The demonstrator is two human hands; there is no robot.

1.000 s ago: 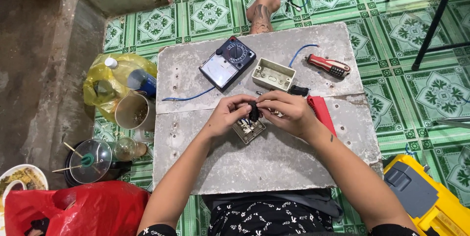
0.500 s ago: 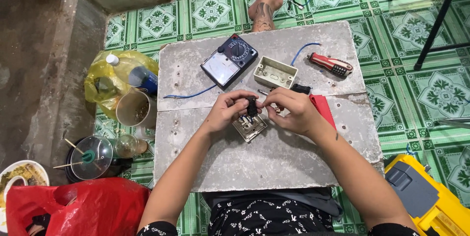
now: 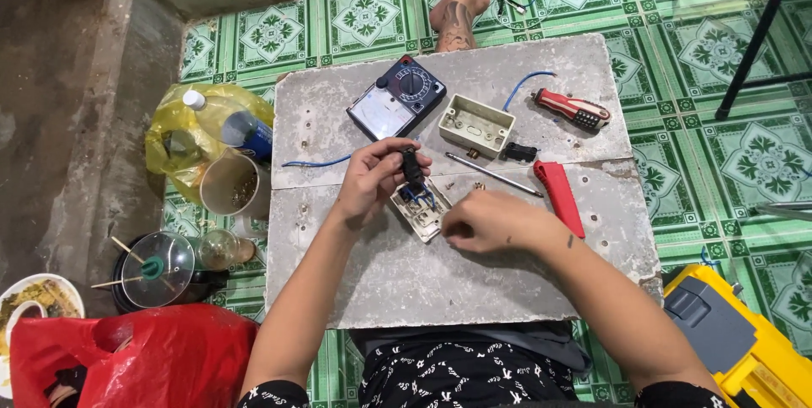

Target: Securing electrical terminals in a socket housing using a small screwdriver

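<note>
My left hand [image 3: 372,178] pinches a small black part [image 3: 412,167] wired with short blue leads to a white switch plate [image 3: 420,209] lying on the grey slab table [image 3: 440,281]. My right hand [image 3: 484,222] rests curled on the slab just right of the plate; whether it holds anything is hidden. An analog multimeter [image 3: 397,98] and a cream plastic box [image 3: 476,125] lie beyond the hands.
A red-handled screwdriver [image 3: 571,107], a long metal shaft [image 3: 493,174], a red cutter [image 3: 558,197], a small black piece [image 3: 518,152] and a blue wire [image 3: 315,162] lie on the slab. Bottles, a cup, a pot and a red bag stand left. Another person's foot [image 3: 458,2] is beyond; a yellow toolbox [image 3: 740,340] is right.
My right hand has left the black part and dropped onto the slab to the right. My left hand keeps the part, lifted slightly above the plate.
</note>
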